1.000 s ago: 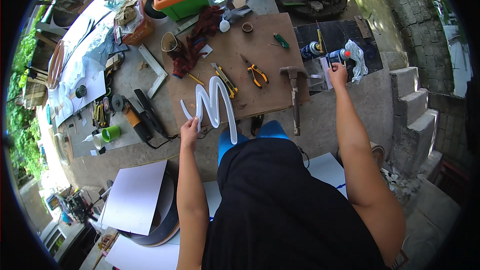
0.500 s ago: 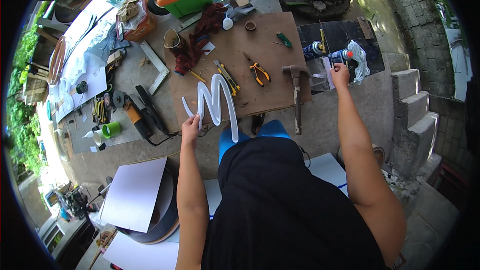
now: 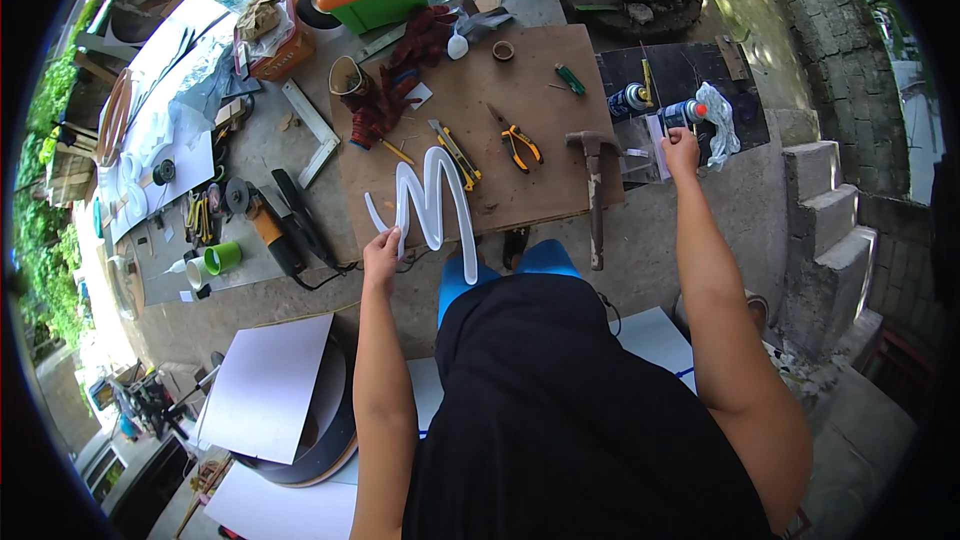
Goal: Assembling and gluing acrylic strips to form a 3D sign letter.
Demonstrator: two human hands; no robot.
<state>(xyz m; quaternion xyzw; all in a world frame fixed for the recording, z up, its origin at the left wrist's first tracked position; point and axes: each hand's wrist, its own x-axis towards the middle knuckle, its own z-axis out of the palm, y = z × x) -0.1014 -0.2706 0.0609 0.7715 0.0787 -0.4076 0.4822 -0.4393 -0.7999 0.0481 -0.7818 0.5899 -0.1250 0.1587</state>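
A white, looping letter-shaped piece (image 3: 432,208) with raised pale edges is pinched at its lower left by my left hand (image 3: 381,258), over the front edge of the brown board. Out to the right, the fingers of my right hand (image 3: 681,153) are closed on the edge of a clear plastic bag (image 3: 648,162) lying on the black sheet. Just beyond that hand lies a spray can (image 3: 680,114) with a red nozzle, beside a crumpled clear plastic wrap (image 3: 718,125). My right fingertips are partly hidden.
The brown board (image 3: 560,50) carries a hammer (image 3: 594,180), orange pliers (image 3: 520,147), a yellow cutter knife (image 3: 455,155) and a green screwdriver (image 3: 569,79). An angle grinder (image 3: 270,232) lies to the left. Concrete steps (image 3: 825,205) rise at the right.
Both hands keep their grips and places. The view has shifted very slightly; nothing else visibly differs.
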